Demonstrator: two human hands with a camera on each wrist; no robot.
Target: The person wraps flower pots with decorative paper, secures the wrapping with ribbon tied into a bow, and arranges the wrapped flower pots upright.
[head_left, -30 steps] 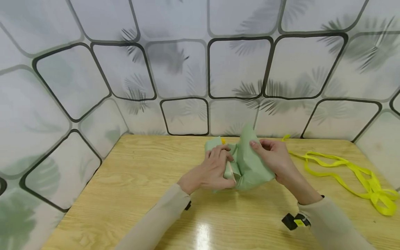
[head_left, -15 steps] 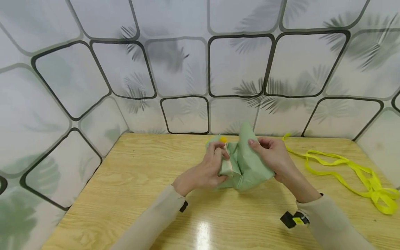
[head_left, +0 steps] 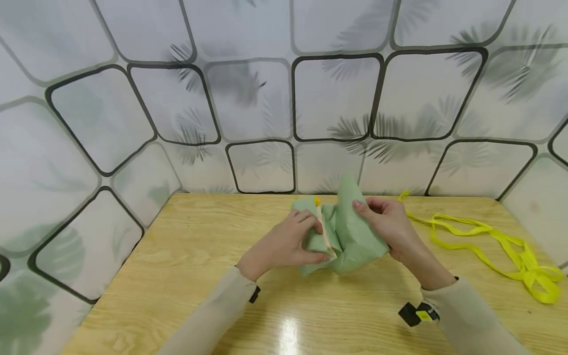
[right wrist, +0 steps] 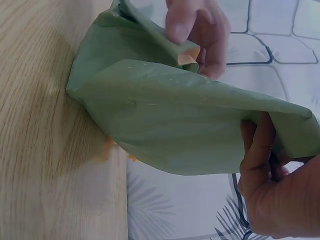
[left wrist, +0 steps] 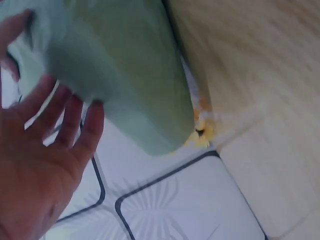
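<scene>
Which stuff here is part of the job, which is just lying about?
In the job:
- green sheet, held by left hand and right hand
- pale strip along the sheet's edge

Lying about, or unclear:
- yellow ribbon, loose on the table, in neither hand
- yellow flower, partly hidden by the sheet; role unclear

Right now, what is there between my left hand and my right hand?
In the head view, a creased green sheet spans from the left hand to the right hand, with a pale strip along one edge near the left hand.
</scene>
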